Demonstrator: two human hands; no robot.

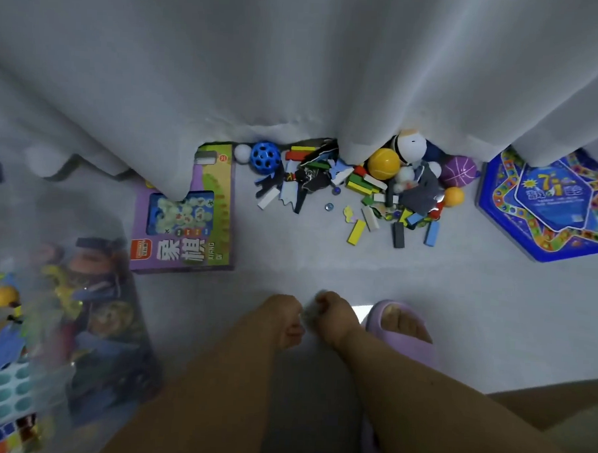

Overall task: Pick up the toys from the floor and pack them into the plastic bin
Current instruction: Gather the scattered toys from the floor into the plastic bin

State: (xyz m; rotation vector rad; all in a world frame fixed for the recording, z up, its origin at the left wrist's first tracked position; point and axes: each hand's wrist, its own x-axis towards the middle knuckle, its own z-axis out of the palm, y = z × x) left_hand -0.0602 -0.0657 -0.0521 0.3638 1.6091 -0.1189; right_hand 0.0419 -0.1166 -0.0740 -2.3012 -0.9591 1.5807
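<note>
My left hand (284,323) and my right hand (333,317) hang low over the grey floor, side by side and almost touching, both with fingers curled in. A small pale blur lies between them; whether either hand holds it is unclear. The clear plastic bin (116,307) stands at the lower left with several toys inside. Beyond the hands, along the curtain hem, lies a toy pile: coloured blocks (356,231), a blue holed ball (265,157), a yellow ball (383,163), a purple ball (459,171), an orange ball (453,196) and marbles (329,206).
A purple game box (187,249) lies flat on the floor, left of the pile, partly under the white curtain (297,72). A blue hexagonal game box (552,210) lies at the right. My foot in a purple slipper (402,330) stands just right of my hands.
</note>
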